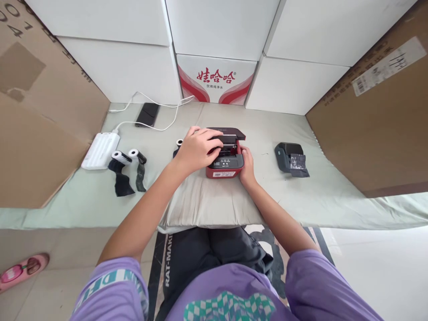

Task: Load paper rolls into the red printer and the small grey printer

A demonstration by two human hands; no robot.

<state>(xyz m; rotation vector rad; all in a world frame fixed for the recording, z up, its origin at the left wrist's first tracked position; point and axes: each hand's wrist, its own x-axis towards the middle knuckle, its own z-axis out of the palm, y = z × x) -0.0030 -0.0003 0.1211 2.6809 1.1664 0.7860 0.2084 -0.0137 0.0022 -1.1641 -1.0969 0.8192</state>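
Observation:
A red and black label printer (224, 171) stands near the front of the cloth-covered surface with its black lid (230, 132) raised. Dark roller parts show in the opening. My left hand (198, 150) reaches over the printer's left side, its fingers bent together at the opening; what they grip there is hidden. Against the right side wall, my right hand (246, 166) holds the printer, its fingers partly behind the body. Just left of my left hand, a ribbon roll (179, 142) with a white end is mostly covered by that hand.
Two ribbon rolls (121, 157) with loose black tails lie left, near a white power bank (100, 150), its cable (163, 129) and a phone (147, 114). A small dark printer (289, 157) sits right. Cartons (377, 120) flank the sides; white boxes (216, 80) line the back.

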